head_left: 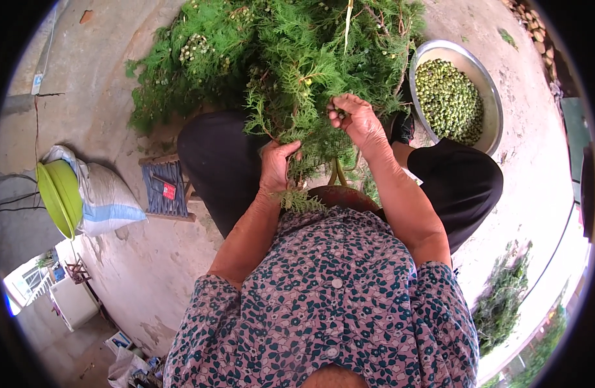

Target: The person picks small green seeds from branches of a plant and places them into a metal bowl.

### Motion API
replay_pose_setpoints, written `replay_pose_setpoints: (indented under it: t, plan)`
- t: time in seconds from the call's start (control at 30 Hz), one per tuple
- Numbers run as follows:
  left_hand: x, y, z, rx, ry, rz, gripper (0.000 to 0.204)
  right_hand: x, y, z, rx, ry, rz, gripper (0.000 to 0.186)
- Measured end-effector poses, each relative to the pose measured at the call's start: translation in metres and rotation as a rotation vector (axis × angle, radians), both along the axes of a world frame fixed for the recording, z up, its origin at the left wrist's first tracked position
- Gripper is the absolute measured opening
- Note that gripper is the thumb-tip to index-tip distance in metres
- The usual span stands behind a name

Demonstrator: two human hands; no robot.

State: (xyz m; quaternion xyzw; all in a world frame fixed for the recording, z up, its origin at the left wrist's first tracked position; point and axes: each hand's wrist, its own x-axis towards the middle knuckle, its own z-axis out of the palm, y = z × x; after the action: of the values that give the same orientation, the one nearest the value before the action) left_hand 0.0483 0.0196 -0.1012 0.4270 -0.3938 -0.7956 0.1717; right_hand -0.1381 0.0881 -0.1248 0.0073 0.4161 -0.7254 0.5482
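Leafy evergreen branches [200, 58] with small pale-green cones lie heaped before me and reach between my knees. My left hand [276, 165] grips one branch [297, 90] low on its stem, beside my left knee. My right hand [355, 123] is raised beside that branch, fingers curled together around something small and dark green that I cannot make out clearly. A metal basin [495, 94] holding many small green cones stands to the right, past my right foot. A reddish-brown rounded object [336, 194] shows between my legs, partly hidden by foliage.
At left sit a low stool with a woven top [161, 187], a lime-green plastic tub [55, 200] and a white woven sack [106, 200]. More cut branches [498, 304] lie at lower right. Logs [533, 32] line the upper right edge; household items lie at lower left.
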Motion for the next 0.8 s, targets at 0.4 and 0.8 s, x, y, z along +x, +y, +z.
replay_pose_setpoints:
  t: [0.4,0.8]
  plan:
    - [-0.007,0.007,-0.004,0.038,0.259,-0.015,0.023,0.025,0.02,0.035,0.074,0.515,0.483,0.013]
    - [0.002,0.0,-0.008,-0.035,0.148,0.009,0.02,0.041,0.022,0.038,0.156,0.545,0.44,0.01]
